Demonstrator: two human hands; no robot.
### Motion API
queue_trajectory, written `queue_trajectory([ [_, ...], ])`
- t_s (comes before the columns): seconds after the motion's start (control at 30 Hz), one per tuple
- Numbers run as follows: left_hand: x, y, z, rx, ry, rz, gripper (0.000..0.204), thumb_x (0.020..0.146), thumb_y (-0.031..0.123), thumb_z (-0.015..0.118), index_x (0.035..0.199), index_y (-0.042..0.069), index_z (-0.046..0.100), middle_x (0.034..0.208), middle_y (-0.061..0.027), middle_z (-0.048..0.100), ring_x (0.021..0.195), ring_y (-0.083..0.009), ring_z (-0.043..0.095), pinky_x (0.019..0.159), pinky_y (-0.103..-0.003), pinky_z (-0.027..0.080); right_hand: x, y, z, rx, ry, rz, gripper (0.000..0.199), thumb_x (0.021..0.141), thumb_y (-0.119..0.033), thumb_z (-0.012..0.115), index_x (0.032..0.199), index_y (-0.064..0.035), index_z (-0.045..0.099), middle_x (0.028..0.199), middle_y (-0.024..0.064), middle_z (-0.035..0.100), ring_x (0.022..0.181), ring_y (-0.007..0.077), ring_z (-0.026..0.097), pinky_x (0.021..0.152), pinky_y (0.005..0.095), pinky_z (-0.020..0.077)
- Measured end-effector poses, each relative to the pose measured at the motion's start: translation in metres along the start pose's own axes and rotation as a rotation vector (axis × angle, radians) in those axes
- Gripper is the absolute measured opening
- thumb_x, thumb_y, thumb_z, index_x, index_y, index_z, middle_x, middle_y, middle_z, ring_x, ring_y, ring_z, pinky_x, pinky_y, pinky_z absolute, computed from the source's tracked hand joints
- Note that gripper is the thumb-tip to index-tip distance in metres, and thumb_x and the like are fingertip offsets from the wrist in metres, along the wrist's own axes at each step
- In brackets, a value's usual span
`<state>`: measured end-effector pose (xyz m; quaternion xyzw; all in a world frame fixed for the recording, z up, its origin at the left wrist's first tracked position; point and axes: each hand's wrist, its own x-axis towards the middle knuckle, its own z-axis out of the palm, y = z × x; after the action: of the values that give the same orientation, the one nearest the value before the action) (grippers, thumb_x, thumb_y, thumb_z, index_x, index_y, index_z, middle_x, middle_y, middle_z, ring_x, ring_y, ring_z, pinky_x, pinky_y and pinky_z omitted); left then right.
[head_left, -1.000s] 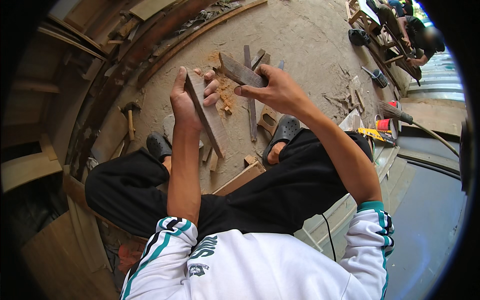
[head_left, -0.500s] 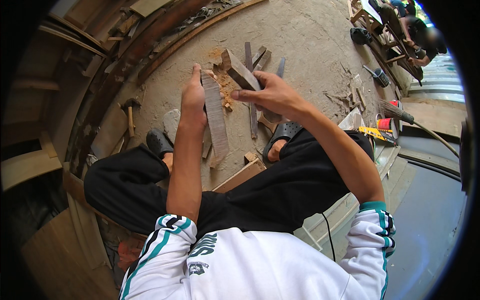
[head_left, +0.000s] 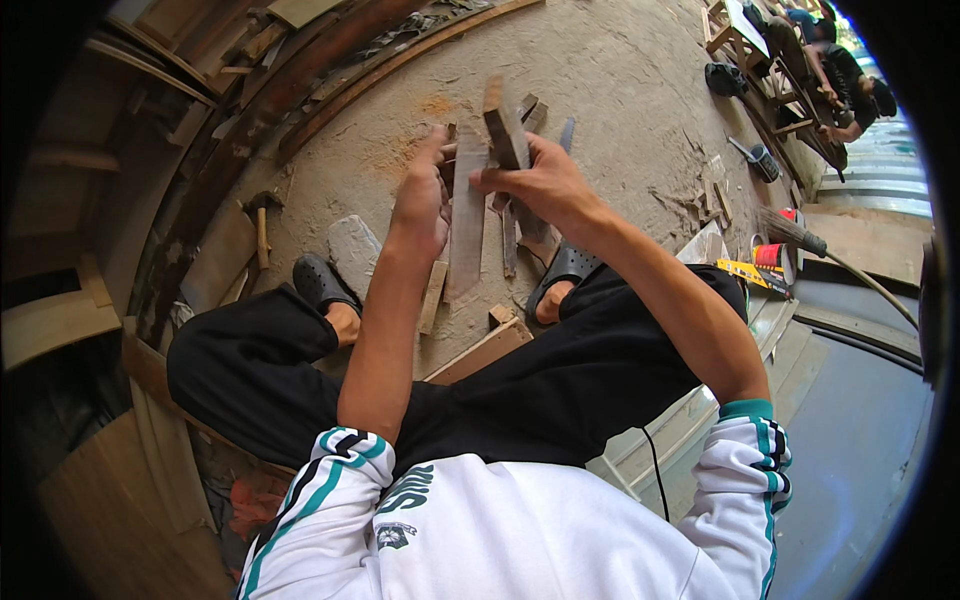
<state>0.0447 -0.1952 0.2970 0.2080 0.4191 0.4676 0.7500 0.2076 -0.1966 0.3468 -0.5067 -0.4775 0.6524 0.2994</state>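
Note:
My right hand (head_left: 550,185) is closed around a short wooden block (head_left: 505,125), which tilts up and away from me. Its thumb lies across a flat, greyish wooden board (head_left: 467,230) standing beside the block, so both pieces seem to be in this grip. Just left of the board is my left hand (head_left: 422,205), palm turned toward it and fingers stretched out. A narrow gap shows between the left palm and the board; the far fingertips are partly hidden.
Wood offcuts (head_left: 432,298) and sawdust lie between my feet. A hammer (head_left: 262,235) rests at left, near a pale stone slab (head_left: 352,250). At right are a broom (head_left: 795,230), a tin can (head_left: 770,258) and a dark cup (head_left: 765,162). Another person (head_left: 850,90) works at far right.
The board has shifted right, against the right hand's thumb, and the left palm has come away from it. The block in my right hand has tipped more upright and moved slightly right.

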Motion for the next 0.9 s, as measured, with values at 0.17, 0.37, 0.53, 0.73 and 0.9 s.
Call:
queue_trajectory([
  [0.17, -0.013, 0.009, 0.006, 0.291, -0.074, 0.197, 0.028, 0.101, 0.027, 0.05, 0.109, 0.004, 0.064, 0.101, -0.0068, 0.069, 0.088, -0.0118, 0.064, 0.077, -0.025, 0.05, 0.004, 0.004, -0.018, -0.133, -0.018, -0.167, 0.041, 0.083, -0.025, 0.082, 0.108, 0.0008, 0.063, 0.086, 0.006, 0.068, 0.072, 0.0124, 0.063, 0.064, 0.0267, 0.0521],
  [0.37, -0.022, 0.025, 0.006, 0.34, -0.055, 0.356, 0.029, 0.1, 0.023, 0.051, 0.112, 0.0, 0.063, 0.095, -0.0083, 0.07, 0.086, -0.0116, 0.066, 0.077, -0.024, 0.051, -0.009, -0.023, -0.043, -0.429, 0.053, -0.203, 0.062, 0.091, -0.055, 0.066, 0.116, 0.0015, 0.066, 0.089, 0.0135, 0.072, 0.072, 0.0144, 0.065, 0.06, 0.0291, 0.0501],
  [0.53, -0.024, 0.029, 0.007, 0.391, -0.048, 0.431, 0.035, 0.1, 0.023, 0.054, 0.121, -0.004, 0.06, 0.096, -0.009, 0.072, 0.086, -0.0117, 0.068, 0.077, -0.024, 0.053, -0.016, -0.026, -0.049, -0.556, 0.054, -0.227, 0.054, 0.092, -0.05, 0.067, 0.118, -0.002, 0.067, 0.09, 0.0147, 0.073, 0.071, 0.0156, 0.064, 0.061, 0.0293, 0.0494],
  [0.73, -0.023, 0.027, 0.009, 0.462, -0.111, 0.466, 0.033, 0.1, 0.021, 0.056, 0.12, -0.005, 0.063, 0.099, -0.0103, 0.072, 0.09, -0.0115, 0.068, 0.079, -0.023, 0.053, -0.017, -0.027, -0.048, -0.533, 0.041, -0.257, 0.047, 0.093, -0.042, 0.068, 0.122, -0.0053, 0.066, 0.095, 0.0158, 0.074, 0.074, 0.0152, 0.065, 0.064, 0.0302, 0.0506],
  [0.9, -0.024, 0.024, 0.015, 0.429, -0.112, 0.484, 0.033, 0.099, 0.021, 0.057, 0.119, -0.005, 0.064, 0.101, -0.0101, 0.071, 0.091, -0.0108, 0.067, 0.081, -0.023, 0.051, -0.019, -0.028, -0.049, -0.486, 0.027, -0.284, 0.047, 0.093, -0.039, 0.069, 0.128, -0.0084, 0.065, 0.098, 0.0145, 0.075, 0.075, 0.0144, 0.065, 0.065, 0.0299, 0.051],
])
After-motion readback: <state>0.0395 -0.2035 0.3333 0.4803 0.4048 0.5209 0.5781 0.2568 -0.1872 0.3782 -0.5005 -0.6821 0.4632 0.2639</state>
